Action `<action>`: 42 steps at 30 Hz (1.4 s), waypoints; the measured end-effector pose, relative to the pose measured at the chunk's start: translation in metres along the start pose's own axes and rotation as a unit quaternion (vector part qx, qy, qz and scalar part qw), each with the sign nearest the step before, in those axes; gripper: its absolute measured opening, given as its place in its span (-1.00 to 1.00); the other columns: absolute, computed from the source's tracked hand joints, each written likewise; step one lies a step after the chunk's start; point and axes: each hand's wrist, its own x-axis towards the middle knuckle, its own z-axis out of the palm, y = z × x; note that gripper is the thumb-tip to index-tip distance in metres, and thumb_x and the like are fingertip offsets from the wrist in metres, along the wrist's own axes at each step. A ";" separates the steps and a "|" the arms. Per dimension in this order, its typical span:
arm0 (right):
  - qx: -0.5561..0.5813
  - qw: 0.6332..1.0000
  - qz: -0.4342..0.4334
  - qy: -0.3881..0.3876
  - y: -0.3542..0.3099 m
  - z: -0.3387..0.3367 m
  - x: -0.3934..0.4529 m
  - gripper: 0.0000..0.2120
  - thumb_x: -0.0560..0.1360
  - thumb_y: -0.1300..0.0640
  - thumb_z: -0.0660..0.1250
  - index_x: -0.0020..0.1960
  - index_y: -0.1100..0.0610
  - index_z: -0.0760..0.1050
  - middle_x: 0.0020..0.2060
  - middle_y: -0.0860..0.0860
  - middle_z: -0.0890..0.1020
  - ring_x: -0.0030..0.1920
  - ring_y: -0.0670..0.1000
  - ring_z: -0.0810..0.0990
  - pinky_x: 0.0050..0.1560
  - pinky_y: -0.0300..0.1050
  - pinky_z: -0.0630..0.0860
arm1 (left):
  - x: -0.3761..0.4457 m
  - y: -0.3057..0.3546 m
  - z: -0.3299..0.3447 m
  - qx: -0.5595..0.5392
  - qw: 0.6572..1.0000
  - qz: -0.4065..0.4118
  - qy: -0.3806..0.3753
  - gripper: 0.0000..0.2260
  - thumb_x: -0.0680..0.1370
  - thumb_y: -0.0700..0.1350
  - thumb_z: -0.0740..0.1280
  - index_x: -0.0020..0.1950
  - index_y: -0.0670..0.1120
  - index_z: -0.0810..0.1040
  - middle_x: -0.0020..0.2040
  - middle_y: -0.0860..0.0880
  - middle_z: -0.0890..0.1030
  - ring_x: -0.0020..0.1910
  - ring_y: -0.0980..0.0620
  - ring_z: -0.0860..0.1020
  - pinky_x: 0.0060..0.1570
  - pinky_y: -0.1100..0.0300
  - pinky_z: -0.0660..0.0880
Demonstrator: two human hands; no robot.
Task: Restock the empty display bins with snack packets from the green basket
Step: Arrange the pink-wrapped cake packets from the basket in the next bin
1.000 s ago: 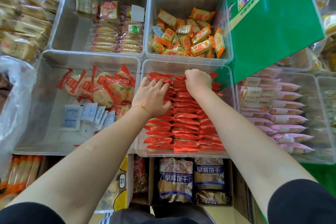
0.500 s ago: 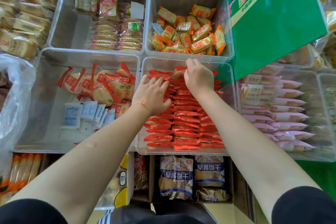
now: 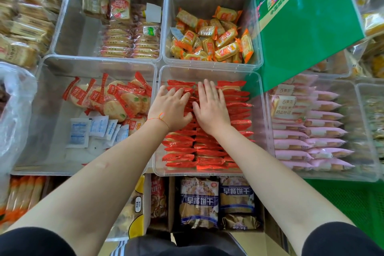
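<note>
Both hands are pressing flat on the red packets.
From the head camera: left hand (image 3: 169,108) and right hand (image 3: 211,107), fingers spread, are lying side by side on red foil snack packets (image 3: 207,151) running crosswise in the clear plastic bin (image 3: 257,97), directly beneath both palms.

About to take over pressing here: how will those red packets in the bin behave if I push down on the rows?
The red packets look glossy, so they will probably slide over each other. They stand on edge in tight rows, so a sideways push may topple them. Both the left hand and right hand lie flat on them; they likely hold brittle crackers, so press gently.
</note>
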 end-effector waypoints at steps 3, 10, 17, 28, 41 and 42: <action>-0.007 0.999 0.019 -0.026 0.012 0.010 -0.003 -0.31 0.64 -0.24 -0.19 0.62 0.13 -0.21 0.61 0.09 -0.13 0.59 0.04 -0.21 0.57 0.02 -0.25 | -0.001 0.001 0.000 -0.001 1.000 0.001 0.001 -0.39 0.53 0.21 0.09 0.52 -0.05 0.30 0.49 -0.11 0.38 0.44 -0.11 0.34 0.47 -0.11 0.04; 0.095 0.995 0.016 0.022 0.012 -0.012 -0.002 -0.42 0.67 -0.16 -0.09 0.59 0.11 0.13 0.57 0.10 0.18 0.58 0.09 0.07 0.57 0.11 -0.05 | 0.000 0.000 0.000 0.001 1.000 0.001 0.005 -0.36 0.52 0.21 0.11 0.55 -0.04 0.25 0.50 -0.12 0.34 0.46 -0.11 0.30 0.48 -0.11 0.05; 0.030 0.995 0.002 0.100 0.033 -0.036 -0.014 -0.88 0.50 0.25 0.35 0.01 0.20 0.62 -0.06 0.12 0.61 0.04 0.19 0.53 -0.01 0.08 0.49 | -0.009 0.000 -0.006 -0.058 0.995 -0.015 0.084 -0.49 0.47 0.07 0.17 0.37 -0.09 0.47 0.40 -0.17 0.44 0.41 -0.17 0.33 0.45 -0.10 0.10; -0.053 0.998 -0.030 0.017 0.015 -0.041 -0.007 -0.86 0.54 0.37 0.19 -0.03 0.24 0.51 -0.06 0.14 0.57 -0.03 0.19 0.56 -0.16 -0.02 0.38 | -0.047 0.021 0.003 -0.024 1.000 -0.013 0.009 -0.46 0.51 0.20 0.11 0.49 0.12 0.33 0.51 -0.11 0.31 0.49 -0.11 0.25 0.52 -0.16 -0.17; 0.008 1.000 -0.015 0.014 0.004 -0.038 -0.010 -0.83 0.55 0.40 0.12 -0.11 0.16 0.31 -0.18 0.08 0.40 -0.07 0.18 0.52 -0.23 -0.04 0.29 | -0.046 0.022 0.004 -0.010 1.000 -0.011 0.006 -0.43 0.51 0.22 0.07 0.51 0.11 0.30 0.54 -0.13 0.27 0.49 -0.11 0.25 0.51 -0.18 -0.12; -0.005 1.000 -0.020 0.017 0.004 -0.040 -0.010 -0.83 0.54 0.42 0.12 -0.10 0.18 0.35 -0.15 0.10 0.44 -0.04 0.17 0.51 -0.21 -0.03 0.32 | -0.046 0.022 0.004 -0.011 1.000 -0.012 0.005 -0.42 0.51 0.22 0.07 0.52 0.10 0.29 0.54 -0.13 0.26 0.50 -0.11 0.23 0.52 -0.18 -0.12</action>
